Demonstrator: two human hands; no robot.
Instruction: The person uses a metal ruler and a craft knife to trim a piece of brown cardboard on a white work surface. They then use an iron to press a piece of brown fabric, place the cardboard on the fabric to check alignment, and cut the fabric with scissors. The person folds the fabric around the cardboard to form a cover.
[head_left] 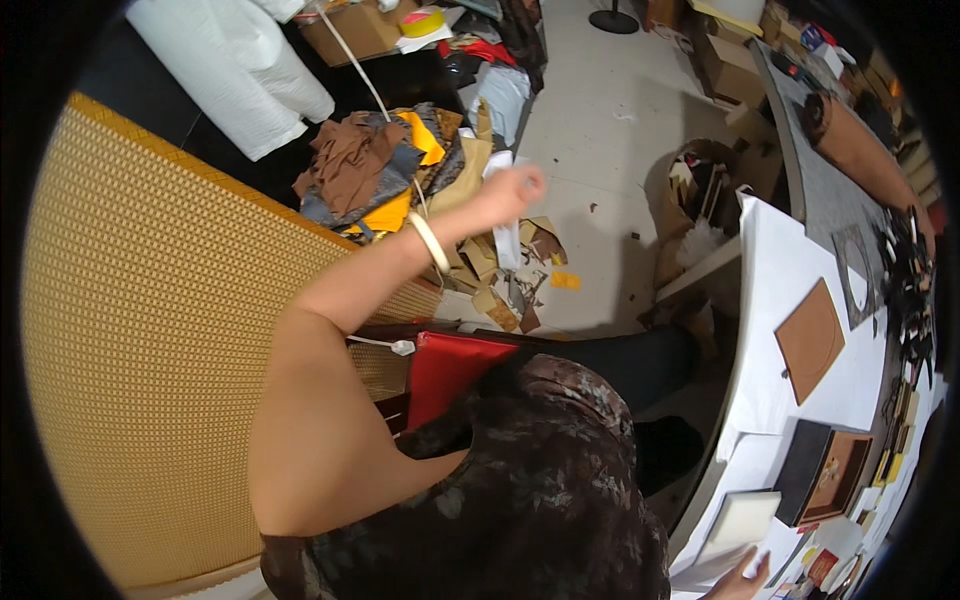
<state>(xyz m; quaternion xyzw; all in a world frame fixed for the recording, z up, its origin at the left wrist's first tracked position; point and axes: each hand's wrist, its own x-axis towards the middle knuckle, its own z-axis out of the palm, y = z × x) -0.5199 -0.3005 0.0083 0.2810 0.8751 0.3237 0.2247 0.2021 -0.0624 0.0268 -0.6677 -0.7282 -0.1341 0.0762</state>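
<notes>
My left arm, with a pale bangle (430,243) at the wrist, reaches out to the side. My left hand (512,194) is over a heap of scraps, its fingers curled together and slightly blurred; nothing shows in them. Behind that hand, a white strip (507,246) hangs down among the scraps. At the lower right, my right hand (738,580) is partly cut off by the picture's edge. Its visible fingers are apart at the table's edge, beside a white sheet (700,574) and a cream-coloured block (741,523).
Brown cloth-like pieces (350,160) top the scrap heap. A woven panel (190,350) rises at the left. On the white-covered table lie a brown square (810,341), a dark open box (806,470) and several tools (908,285). A scrap-filled bin (700,200) stands beside the table.
</notes>
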